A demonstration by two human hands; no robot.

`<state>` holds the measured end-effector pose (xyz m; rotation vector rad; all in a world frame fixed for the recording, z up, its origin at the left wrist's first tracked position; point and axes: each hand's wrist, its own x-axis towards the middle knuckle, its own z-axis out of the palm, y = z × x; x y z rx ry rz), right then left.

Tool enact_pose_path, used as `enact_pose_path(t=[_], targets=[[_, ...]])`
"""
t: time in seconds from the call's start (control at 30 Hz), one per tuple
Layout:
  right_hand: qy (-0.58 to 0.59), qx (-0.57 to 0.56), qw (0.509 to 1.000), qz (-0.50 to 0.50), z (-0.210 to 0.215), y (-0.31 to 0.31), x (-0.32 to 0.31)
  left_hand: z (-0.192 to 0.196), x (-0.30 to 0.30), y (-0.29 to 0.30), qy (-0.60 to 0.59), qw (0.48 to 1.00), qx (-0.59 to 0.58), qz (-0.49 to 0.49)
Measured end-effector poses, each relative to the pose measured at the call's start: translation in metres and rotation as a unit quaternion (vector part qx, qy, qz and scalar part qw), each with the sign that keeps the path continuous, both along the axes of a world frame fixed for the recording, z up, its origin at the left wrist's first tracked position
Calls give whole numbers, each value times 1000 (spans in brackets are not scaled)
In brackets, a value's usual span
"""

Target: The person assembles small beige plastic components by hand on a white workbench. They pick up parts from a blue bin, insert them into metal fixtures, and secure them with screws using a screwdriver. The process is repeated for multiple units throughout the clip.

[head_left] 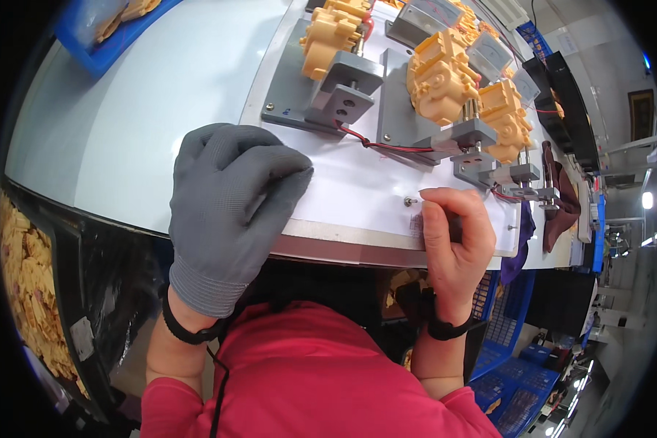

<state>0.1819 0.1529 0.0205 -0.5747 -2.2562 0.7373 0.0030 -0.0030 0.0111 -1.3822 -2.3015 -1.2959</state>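
My left hand [230, 197], in a grey knit glove, rests over the near left edge of the white work board [336, 197]. Its fingers are curled and pressed toward the thumb, so whatever they may hold is hidden. Bare, my right hand [460, 237] is over the board's near edge with its fingers bent in and thumb and forefinger close together. No object shows between them. Just left of those fingertips a small metal toggle switch [409, 201] stands up from the board; I cannot tell whether they touch it.
Grey fixtures [347, 91] on the board hold yellow plastic housings [439, 77]. A red and black wire [372, 143] runs between them, with meters [423, 20] behind. A blue bin [98, 44] stands at far left. Purple cloth [517, 255] hangs at the right edge.
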Motion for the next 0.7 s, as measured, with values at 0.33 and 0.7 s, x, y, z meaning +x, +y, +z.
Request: enact_pose_path(t=[0.33,0.7], targets=[[0,69,997,41,-1,10,-4,-1,9,-2,-72,997,-16,29],[34,89,995,17,-6,11,-4,-9,2,-4,-163,984,-65,18]])
